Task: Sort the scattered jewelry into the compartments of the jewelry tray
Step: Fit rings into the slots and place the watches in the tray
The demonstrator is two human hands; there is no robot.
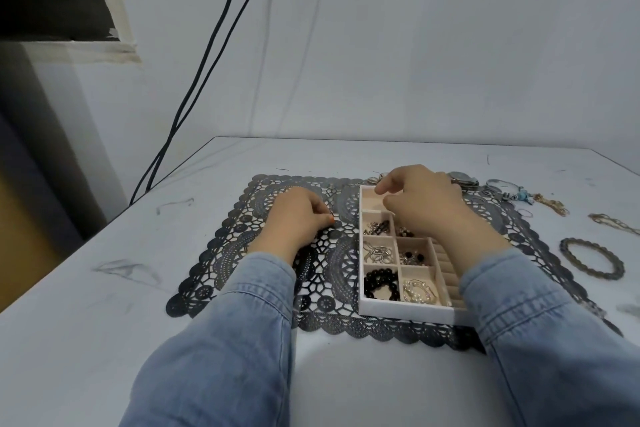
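White tabletop (104,288), black lace placemat (242,236); my right hand (422,198) curls over the far compartment of the cream gridded jewelry tray (398,310), grasp unclear; left hand (294,215) lies clenched, holding nothing.

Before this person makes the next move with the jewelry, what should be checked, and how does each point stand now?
1. Tray sits flat on the lace mat: ok.
2. Far compartment below the right hand has room: ok.
3. Right hand carries a piece: cannot tell, fingers curled.
4. Left hand, resting curled on the mat, is free: cannot tell.
5. Everything sorted: not ok; watch, dark bracelet and gold chain lie outside the tray.
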